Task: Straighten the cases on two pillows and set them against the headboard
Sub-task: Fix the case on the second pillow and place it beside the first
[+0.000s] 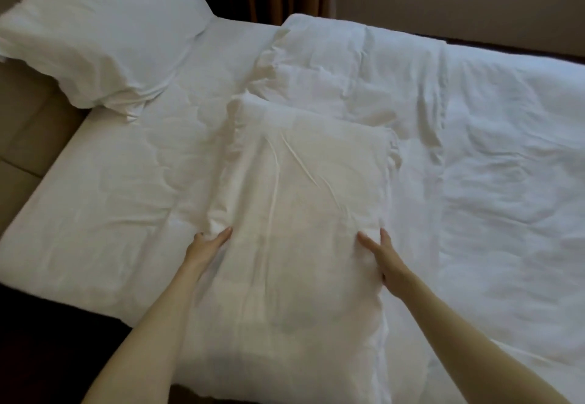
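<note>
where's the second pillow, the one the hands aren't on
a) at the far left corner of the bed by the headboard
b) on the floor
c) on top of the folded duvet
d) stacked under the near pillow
a: the second pillow lies at the bed's far left corner beside the tan headboard, while the left hand and right hand rest on the sides of the near pillow.

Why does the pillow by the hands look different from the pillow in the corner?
The near pillow lies flat on the bed, lengthwise away from the person; the far pillow leans up at the bed's head end. The left hand and right hand press the near pillow's sides; nobody touches the far pillow. Both have white, wrinkled cases.
</note>
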A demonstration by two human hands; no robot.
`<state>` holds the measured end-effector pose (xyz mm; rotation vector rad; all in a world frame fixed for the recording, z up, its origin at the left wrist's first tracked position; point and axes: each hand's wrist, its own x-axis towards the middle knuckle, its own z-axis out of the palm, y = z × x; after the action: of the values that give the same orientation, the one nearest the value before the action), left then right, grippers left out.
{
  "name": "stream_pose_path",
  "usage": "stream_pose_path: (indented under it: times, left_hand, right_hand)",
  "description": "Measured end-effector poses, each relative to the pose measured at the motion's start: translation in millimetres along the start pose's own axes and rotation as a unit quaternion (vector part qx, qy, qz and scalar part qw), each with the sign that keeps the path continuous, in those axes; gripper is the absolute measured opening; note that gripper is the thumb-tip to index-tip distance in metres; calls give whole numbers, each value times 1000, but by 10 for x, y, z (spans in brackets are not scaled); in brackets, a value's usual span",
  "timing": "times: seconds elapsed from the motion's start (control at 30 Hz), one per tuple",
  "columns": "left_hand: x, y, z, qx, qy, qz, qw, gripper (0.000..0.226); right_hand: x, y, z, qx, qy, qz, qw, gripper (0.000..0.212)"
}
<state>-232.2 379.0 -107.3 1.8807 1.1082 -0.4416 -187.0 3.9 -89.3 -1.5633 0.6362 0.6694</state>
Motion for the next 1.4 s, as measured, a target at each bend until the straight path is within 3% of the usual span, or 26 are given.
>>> stream_pose_path:
  times: [0.27,0.5,0.6,0.8,1.1,1.23,1.4]
  left_hand:
    - [-652,514,-96,-114,46,144,982,39]
    - [-1250,1281,-438,-251,-6,207,946,11]
    - [-1516,1551,-629,-262,-20,261,929,8]
    - [-1853,1849,-1178,-258,-5,358,897,3]
    - [-1559,1723,-2322,-228,26,446,865,18]
    - [-1165,1630,-2979,-219,33,457,861,15]
    - [-711,1497,-3724,-195,42,461,865,28]
  right_hand:
    - [-56,-58,-54,44,-50,-7,998,90]
    - [-164,-200,-72,96,-50,-8,994,76]
    - [-277,-327,62,129,-74,-40,988,57]
    - [-471,-574,584,162,-129,-51,977,51]
    - [-570,-879,1911,172,-166,-77,968,57]
    - [-621,-974,2706,173,-179,-81,965,62]
    - [-606,-1072,3641,182,-205,-53,960,65]
